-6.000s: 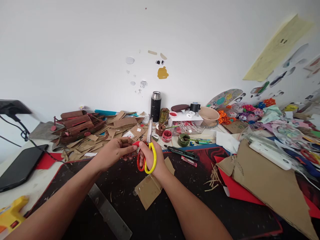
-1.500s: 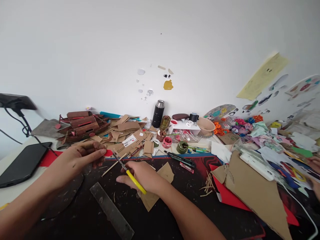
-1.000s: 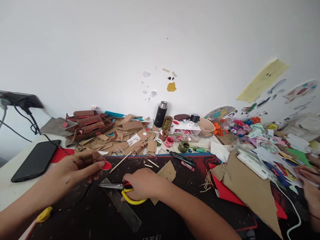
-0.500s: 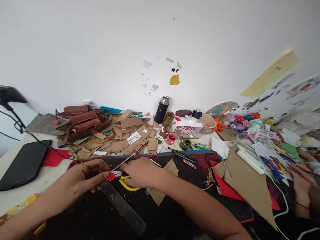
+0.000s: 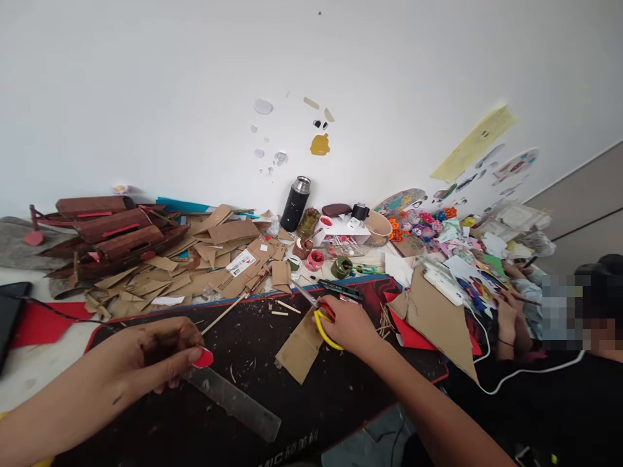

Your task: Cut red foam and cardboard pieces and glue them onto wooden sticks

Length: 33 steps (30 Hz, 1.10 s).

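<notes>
Between thumb and fingers, my left hand [image 5: 156, 357] pinches a small red piece [image 5: 204, 358] with a rounded edge. A clear ruler [image 5: 236, 401] lies on the dark mat just below and beside it. My right hand [image 5: 348, 324] is closed on scissors [image 5: 325, 329] with yellow and red handles, their blades pointing up and left over the mat's back edge. Under the scissors lies a folded piece of brown cardboard [image 5: 300, 350]. A thin wooden stick [image 5: 224, 312] rests between my two hands, with short stick pieces [image 5: 288, 306] nearby.
Brown model boats [image 5: 117, 233] and cardboard scraps [image 5: 233, 230] fill the back left. A black bottle [image 5: 296, 204] and open paint jars [image 5: 315, 260] stand at the back middle. Cardboard over red paper [image 5: 438, 318] lies right, near another person's hands [image 5: 509, 318]. A phone [image 5: 12, 318] is far left.
My right hand and the scissors have moved right, away from the red piece, which stays in my left hand. The view has turned right, showing more of the other person.
</notes>
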### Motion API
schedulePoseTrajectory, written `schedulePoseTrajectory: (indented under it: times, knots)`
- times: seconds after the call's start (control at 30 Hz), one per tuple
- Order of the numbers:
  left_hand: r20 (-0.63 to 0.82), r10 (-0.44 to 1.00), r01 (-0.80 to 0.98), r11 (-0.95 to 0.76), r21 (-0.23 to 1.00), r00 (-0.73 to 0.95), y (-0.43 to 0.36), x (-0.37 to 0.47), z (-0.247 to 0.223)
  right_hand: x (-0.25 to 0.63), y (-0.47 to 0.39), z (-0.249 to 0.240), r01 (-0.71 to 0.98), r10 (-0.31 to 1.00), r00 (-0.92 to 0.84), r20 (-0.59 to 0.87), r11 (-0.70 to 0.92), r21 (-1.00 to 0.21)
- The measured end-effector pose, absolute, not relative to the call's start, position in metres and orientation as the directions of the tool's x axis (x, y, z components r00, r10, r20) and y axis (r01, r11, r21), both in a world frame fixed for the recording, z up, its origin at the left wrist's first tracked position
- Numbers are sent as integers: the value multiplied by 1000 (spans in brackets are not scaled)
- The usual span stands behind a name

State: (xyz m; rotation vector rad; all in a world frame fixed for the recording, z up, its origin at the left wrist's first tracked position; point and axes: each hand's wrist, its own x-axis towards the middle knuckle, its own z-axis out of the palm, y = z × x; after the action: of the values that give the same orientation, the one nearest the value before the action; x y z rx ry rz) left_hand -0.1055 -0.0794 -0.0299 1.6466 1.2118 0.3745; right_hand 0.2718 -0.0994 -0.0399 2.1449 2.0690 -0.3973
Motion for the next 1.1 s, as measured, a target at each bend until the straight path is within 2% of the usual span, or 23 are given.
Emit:
schedulePoseTrajectory:
  times: [0.13,0.37,0.43,0.53,0.67,0.8,0.93,1.1]
  knots:
    - [-357,740,517,15,856,570,-70,-88,-19,278,-109,-44,991,942,132,-309,-126,41]
    - [-299,670,488,-108,866,679,-58,-70,-27,269,-123,-31,990,935,112,-337,-76,119]
    - [-312,655,506,-125,853,688,-56,-67,-29,266,-126,-25,991,941,123,-314,-99,91]
    - [-348,627,541,-142,829,697,-55,-63,-35,259,-125,-24,995,959,86,-270,-97,-27]
    - [-379,597,553,-134,822,708,-61,-55,-46,245,-104,-38,990,975,-24,-221,-8,-141]
    - [-404,610,567,-91,819,682,-72,-51,-55,237,-75,-55,988,968,-117,-223,91,-125]
    - [-500,616,634,1,774,609,-83,-47,-63,234,-56,-68,968,936,-243,-253,216,-130]
    - [-551,646,674,77,735,528,-90,-31,-72,235,-43,-78,931,920,-321,-225,263,-253]
